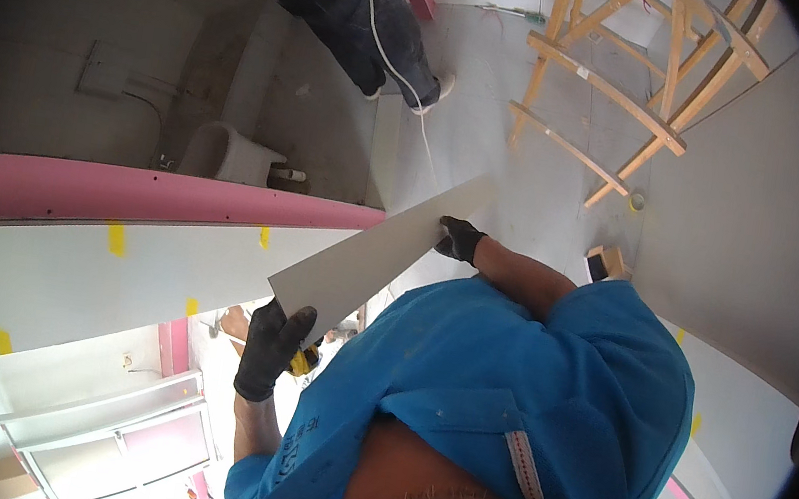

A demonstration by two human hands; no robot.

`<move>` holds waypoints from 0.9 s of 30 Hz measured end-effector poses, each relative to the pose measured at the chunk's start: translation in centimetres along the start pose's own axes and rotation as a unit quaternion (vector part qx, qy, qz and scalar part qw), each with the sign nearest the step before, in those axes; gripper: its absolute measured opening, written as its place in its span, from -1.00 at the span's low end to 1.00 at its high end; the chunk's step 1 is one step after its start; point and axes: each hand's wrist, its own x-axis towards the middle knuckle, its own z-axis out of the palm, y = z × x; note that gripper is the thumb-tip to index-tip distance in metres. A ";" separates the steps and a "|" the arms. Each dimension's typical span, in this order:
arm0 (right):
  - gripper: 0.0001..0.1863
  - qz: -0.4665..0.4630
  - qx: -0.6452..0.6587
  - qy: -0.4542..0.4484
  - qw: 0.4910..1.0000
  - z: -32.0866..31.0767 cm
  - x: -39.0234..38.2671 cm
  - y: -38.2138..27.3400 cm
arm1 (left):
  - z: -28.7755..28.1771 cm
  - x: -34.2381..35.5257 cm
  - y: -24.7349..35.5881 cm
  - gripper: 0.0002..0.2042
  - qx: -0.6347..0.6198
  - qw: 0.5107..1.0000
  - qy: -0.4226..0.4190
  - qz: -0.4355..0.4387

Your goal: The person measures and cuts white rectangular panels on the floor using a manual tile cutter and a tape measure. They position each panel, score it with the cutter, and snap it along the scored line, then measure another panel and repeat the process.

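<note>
A long, pale grey-white board [384, 253] slants across in front of my body, its near end at the left and its far end up to the right. My left hand [273, 352], in a black glove, grips the board's near end with the thumb on its face. Tucked under that hand is a small yellow and black object [304, 360], possibly a tape measure, mostly hidden. My right hand [459, 240], also gloved in black, is closed on the board's edge farther along.
A pink-edged wall panel [153, 207] with yellow tape strips runs along my left. Ahead stands another person [359, 17] in dark trousers beside a hanging cable. A wooden folding ladder [633, 88] is at the far right, near a small box [605, 263]. A toilet-like white fixture [227, 154] sits behind the panel.
</note>
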 end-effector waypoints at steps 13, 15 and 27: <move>-0.65 -0.067 -0.248 -0.081 0.963 -1.7 1.9 -2.2 | 0.0 0.5 0.8 -0.68 0.009 0.997 0.033 -0.064; -0.59 -0.047 -0.239 -0.062 0.968 -1.9 2.0 -2.9 | 0.1 1.3 -0.7 -0.66 -0.059 0.997 0.018 -0.050; -0.44 -0.022 -0.054 0.041 0.997 2.2 -1.8 -3.0 | 0.2 1.6 -2.0 -0.55 0.003 1.000 0.029 0.003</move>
